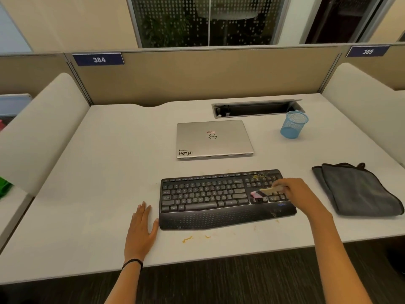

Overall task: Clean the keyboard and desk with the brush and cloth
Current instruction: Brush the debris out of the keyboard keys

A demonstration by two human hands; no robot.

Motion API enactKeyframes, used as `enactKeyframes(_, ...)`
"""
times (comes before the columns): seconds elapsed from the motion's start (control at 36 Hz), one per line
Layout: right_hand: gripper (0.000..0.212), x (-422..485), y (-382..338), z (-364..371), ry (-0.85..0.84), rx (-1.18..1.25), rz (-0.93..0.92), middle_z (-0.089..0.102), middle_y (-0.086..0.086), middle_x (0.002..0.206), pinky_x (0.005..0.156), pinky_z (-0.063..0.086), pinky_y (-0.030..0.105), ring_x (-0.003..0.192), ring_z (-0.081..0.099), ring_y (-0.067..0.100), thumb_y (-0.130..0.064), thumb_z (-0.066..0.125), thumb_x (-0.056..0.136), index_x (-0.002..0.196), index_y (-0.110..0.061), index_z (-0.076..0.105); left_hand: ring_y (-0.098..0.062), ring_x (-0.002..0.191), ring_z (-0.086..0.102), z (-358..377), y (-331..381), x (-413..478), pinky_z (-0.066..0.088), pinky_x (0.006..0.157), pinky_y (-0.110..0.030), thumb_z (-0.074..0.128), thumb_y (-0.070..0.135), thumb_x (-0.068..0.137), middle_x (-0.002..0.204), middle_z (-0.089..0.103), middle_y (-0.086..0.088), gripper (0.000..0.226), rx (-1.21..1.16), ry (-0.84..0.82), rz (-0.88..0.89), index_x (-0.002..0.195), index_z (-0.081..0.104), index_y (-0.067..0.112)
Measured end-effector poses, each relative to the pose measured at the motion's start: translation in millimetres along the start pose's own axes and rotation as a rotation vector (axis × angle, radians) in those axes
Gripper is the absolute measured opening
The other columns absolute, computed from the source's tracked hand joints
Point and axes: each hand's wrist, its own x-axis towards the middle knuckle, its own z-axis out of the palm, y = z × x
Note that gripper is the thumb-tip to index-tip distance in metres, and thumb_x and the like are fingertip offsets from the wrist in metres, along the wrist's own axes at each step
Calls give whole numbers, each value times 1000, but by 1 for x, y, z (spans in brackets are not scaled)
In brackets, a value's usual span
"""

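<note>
keyboard [208, 196], black with a wide palm rest, lies near the front of the pale desk [105, 172]. the right hand [294, 191] is over its number pad, fingers curled round the light handle of a small brush [266, 191]; the pinkish bristle end points left and rests down among the keys by the arrow cluster. yellowish crumbs [260, 177] sit on the upper keys of the number pad. the left hand [141, 231] lies flat on the desk with fingers straight, holding nothing, its thumb right at the keyboard's left edge. the grey cloth [357, 189] lies folded on the desk to the right of the keyboard, apart from it. orange smears [187, 239] mark the desk just in front of the palm rest. behind the keyboard sit a closed silver laptop [213, 139] and, further right, a blue mesh cup [293, 125].
</note>
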Motion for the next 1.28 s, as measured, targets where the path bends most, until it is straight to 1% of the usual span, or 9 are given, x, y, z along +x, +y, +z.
enactKeyframes(0.08, 36, 4, 4, -5, 54, -25, 23, 67, 19, 103, 74, 49, 35, 84, 62, 31, 11, 44, 87, 105, -8, 68, -4, 141, 0, 0, 0, 1, 0, 116, -26, 47, 34, 96, 155, 5, 6, 64, 6, -3, -1, 149, 18, 15)
enactKeyframes(0.28, 35, 3, -15, 2, -6, -73, -115, 63, 12, 117, 85, 39, 21, 104, 60, 26, 8, 49, 87, 114, -8, 65, -5, 141, 1, 1, -1, 0, 1, 116, -27, 48, 34, 96, 155, 6, 5, 64, 7, -5, 0, 149, 20, 14)
enactKeyframes(0.36, 38, 6, -10, 0, -38, -114, -72, 63, 14, 117, 80, 38, 19, 101, 60, 27, 10, 48, 86, 115, -9, 64, -5, 141, 1, 0, -1, 0, 0, 116, -27, 48, 34, 95, 156, 8, 3, 64, 13, -10, 10, 149, 20, 14)
enactKeyframes(0.5, 31, 9, -3, -19, -36, -157, 42, 65, 18, 111, 80, 46, 28, 95, 62, 31, 9, 52, 85, 109, -5, 66, -5, 140, 0, 0, -1, 0, 0, 116, -27, 48, 34, 95, 155, 6, 5, 64, 10, -9, 13, 149, 20, 15)
enactKeyframes(0.61, 31, 4, -1, -15, -33, -150, 43, 65, 16, 110, 72, 40, 23, 91, 62, 30, 9, 49, 87, 108, -6, 66, -5, 140, 1, 0, 0, 0, 0, 116, -28, 48, 34, 95, 156, 8, 2, 64, 8, -10, 14, 149, 20, 14)
enactKeyframes(0.78, 33, -12, -1, -16, -137, -193, 125, 61, 15, 119, 80, 43, 24, 101, 60, 28, 5, 51, 88, 116, -9, 63, -8, 142, 3, -2, 1, 0, 2, 117, -30, 49, 30, 95, 157, 12, -1, 62, -6, 1, 30, 148, 23, 12)
enactKeyframes(1.03, 35, -41, 9, -6, -101, -119, 140, 61, 16, 120, 87, 43, 27, 104, 58, 28, 4, 48, 90, 120, -10, 60, -10, 143, 5, -2, 1, 0, 3, 117, -31, 50, 30, 95, 157, 12, -2, 62, 6, 2, 28, 149, 23, 13)
enactKeyframes(1.11, 36, -48, 14, -9, -49, -103, 134, 63, 16, 117, 81, 41, 24, 101, 59, 28, 7, 46, 90, 119, -8, 61, -11, 143, 6, -2, 1, -1, 3, 117, -31, 50, 30, 95, 157, 12, -2, 62, 8, 0, 25, 149, 23, 13)
enactKeyframes(1.28, 36, -65, 25, 7, 211, -76, 192, 63, 18, 117, 93, 45, 34, 105, 60, 30, 2, 50, 90, 125, -5, 55, -11, 143, 6, 0, 0, 0, 4, 117, -32, 50, 30, 95, 157, 12, -2, 63, 14, 2, 29, 148, 23, 12)
